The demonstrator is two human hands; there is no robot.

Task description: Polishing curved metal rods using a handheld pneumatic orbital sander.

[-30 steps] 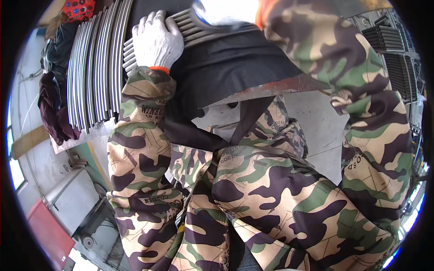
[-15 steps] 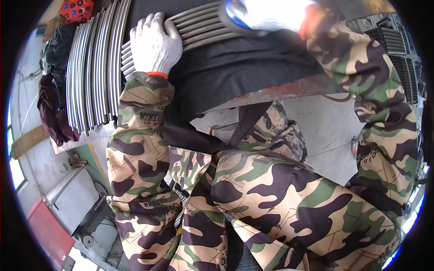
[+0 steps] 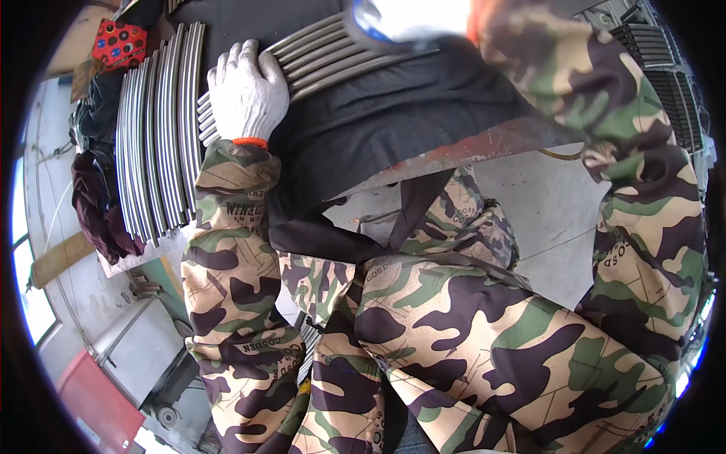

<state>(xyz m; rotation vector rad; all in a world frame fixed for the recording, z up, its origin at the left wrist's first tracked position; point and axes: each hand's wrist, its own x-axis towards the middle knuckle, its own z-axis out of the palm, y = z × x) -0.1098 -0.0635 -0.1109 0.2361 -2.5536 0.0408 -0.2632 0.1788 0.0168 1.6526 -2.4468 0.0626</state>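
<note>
A row of slender grey metal rods (image 3: 314,59) lies side by side across black cloth (image 3: 363,121). My left hand (image 3: 248,94), in a white knit glove with an orange cuff, rests flat over the rods' left end. Its fingers are stretched out and a little apart. Farther along the same rods, at the top edge of the view, is my right hand (image 3: 427,19) in a white glove. Motion smears it, and its fingers cannot be made out. A blue curved edge shows at its left side; whether that is glove or a held thing is unclear.
Left of my left hand, many long metal rods (image 3: 157,144) lie in a wide bank. Dark cloths (image 3: 98,197) hang beyond them, near a red box with round spots (image 3: 119,44). Dark racked bars (image 3: 669,83) stand at the right. The table's worn metal edge (image 3: 469,147) faces me.
My right hand has shifted left along the rods. My left hand stays flat on their left end, and the whole view has moved slightly.
</note>
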